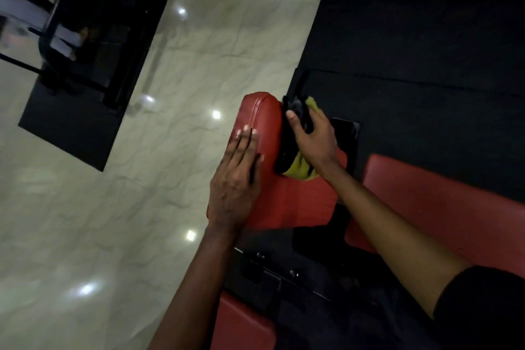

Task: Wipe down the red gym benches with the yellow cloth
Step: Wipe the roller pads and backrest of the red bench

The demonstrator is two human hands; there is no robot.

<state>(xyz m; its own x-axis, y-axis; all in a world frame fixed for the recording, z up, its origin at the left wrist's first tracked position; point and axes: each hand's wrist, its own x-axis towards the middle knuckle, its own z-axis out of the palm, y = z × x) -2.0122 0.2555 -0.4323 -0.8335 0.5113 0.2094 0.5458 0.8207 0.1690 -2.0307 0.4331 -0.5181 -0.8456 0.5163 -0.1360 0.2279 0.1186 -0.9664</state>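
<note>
The left hand [235,179] lay flat on the red padded vinyl bench [270,119], its fingers [247,140] straight, released and close together, pressing near the pad's rounded end. Just to the right of those fingers, the right hand [316,140] was clenched round the crumpled yellow cloth [298,169], holding it against a black metal upright [285,142] that ran along the pad's edge. The cloth showed in two places only: a bunch under the wrist and a small tip beyond the knuckles. The rest was buried in the grip. Of the right fingers, I could see the thumb laid on the upright; the others curled out of sight behind the back of the hand.

A second red cushion [426,199] stretched off behind the right forearm, cut by the frame's edge, and a third red pad [241,324] showed partly below the left arm. A black sleeve [483,307] covered the upper right arm. Left of the hands shone pale marbled floor tiles [184,179]; beyond the right fingers lay dark matting [412,51], too dim to make out. A black machine frame [127,37] stood blurred at far left.
</note>
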